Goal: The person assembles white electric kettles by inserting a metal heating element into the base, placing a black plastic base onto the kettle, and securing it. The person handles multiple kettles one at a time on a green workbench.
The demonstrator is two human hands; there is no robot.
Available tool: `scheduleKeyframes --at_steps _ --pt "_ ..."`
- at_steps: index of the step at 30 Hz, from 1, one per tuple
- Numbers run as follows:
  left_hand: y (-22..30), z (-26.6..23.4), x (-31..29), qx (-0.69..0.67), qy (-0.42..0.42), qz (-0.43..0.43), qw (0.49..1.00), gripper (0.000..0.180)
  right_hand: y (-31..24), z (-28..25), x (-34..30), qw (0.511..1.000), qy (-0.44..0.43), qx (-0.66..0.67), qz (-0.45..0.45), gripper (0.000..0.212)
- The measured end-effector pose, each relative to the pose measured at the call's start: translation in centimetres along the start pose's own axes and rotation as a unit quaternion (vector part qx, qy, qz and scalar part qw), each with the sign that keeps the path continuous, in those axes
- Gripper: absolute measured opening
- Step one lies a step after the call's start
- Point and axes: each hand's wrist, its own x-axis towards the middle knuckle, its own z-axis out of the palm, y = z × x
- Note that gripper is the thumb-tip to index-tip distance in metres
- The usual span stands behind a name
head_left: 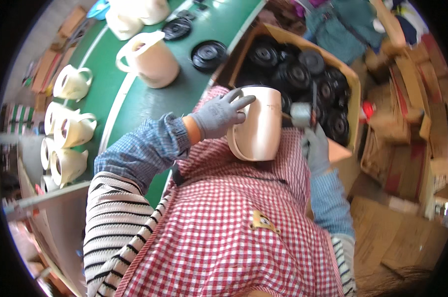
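A cream plastic jug [263,128] rests across my lap, its side handle towards my left and a dark edge showing at its far end. My left hand [220,115], in a grey glove, grips the jug's left upper side, fingers reaching over it. To the right of the jug, my gloved right hand [315,151] is closed round a hammer-like tool [301,114] with a pale grey, blocky head and a thin dark bar. The tool's head is close to the jug's right side; whether they touch I cannot tell.
Beyond my lap, a cardboard box [353,106] holds many round black plastic parts. On the green table [102,64] stand another cream jug [152,60], several more along its left edge, and black discs [208,54]. Flattened cardboard [397,237] lies at the right.
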Motion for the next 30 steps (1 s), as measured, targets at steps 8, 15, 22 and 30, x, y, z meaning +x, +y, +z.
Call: scheduleKeyframes --at_steps 8,15,22,30 --pt "2.8 -10.7 -21.7 -0.435 0.465 -0.329 0.697 0.022 2.8 -0.7 1.8 0.999 0.011 -0.030 -0.014 0.049" --pt "-12.1 -10.2 -31.1 -0.541 0.677 -0.366 0.337 0.023 -0.1 2.1 4.7 0.996 -0.032 -0.066 0.043 0.040" --pt "-38.3 -6.4 -25.8 -0.358 0.812 -0.417 0.194 0.039 -3.1 4.0 2.8 0.994 -0.001 -0.095 0.049 0.042" --pt "-52.7 -3.5 -25.1 -0.279 0.797 -0.483 0.233 0.040 -2.7 3.1 -2.1 0.982 0.105 -0.090 0.131 0.025"
